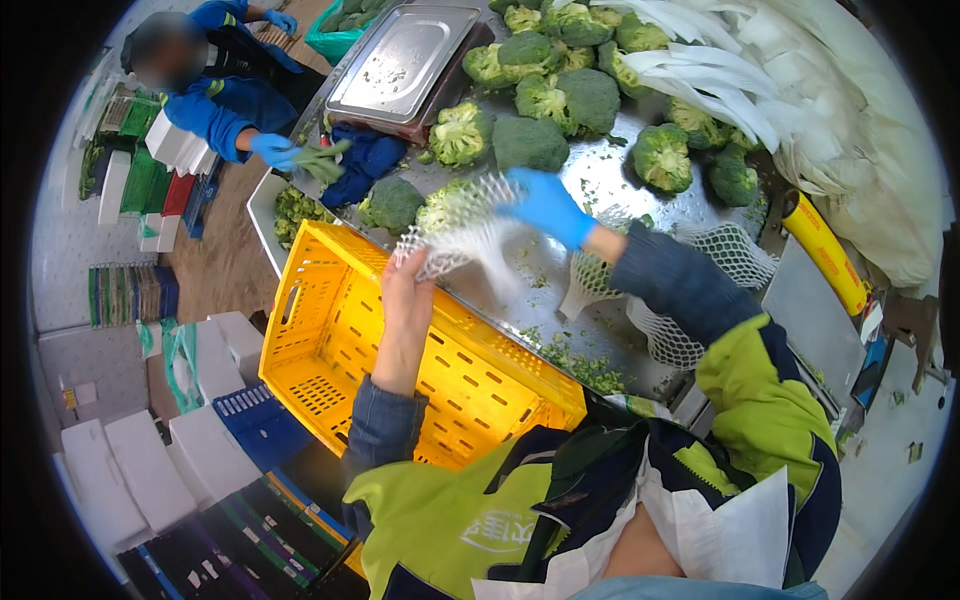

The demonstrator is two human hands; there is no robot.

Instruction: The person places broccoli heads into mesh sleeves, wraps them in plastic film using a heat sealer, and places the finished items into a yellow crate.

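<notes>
My left hand [405,300], bare, pinches one edge of a white foam net sleeve [480,244] over the near edge of the steel table [517,304]. In a blue glove, my right hand [551,210] grips the sleeve's other side; motion blurs the net between the hands. Just behind it lies a broccoli head [450,206], partly covered by the mesh. Another broccoli head [394,204] rests to the left. Under my right forearm is a netted broccoli head [592,274]. More foam net sleeves [724,251] lie to the right.
A yellow plastic crate [465,375] stands against the table's near edge. Several broccoli heads [566,101] pile up at the back, beside a scale with a steel pan [405,60]. Across the table, a co-worker's gloved hand [276,151] holds green stalks. Scraps [577,364] litter the tabletop.
</notes>
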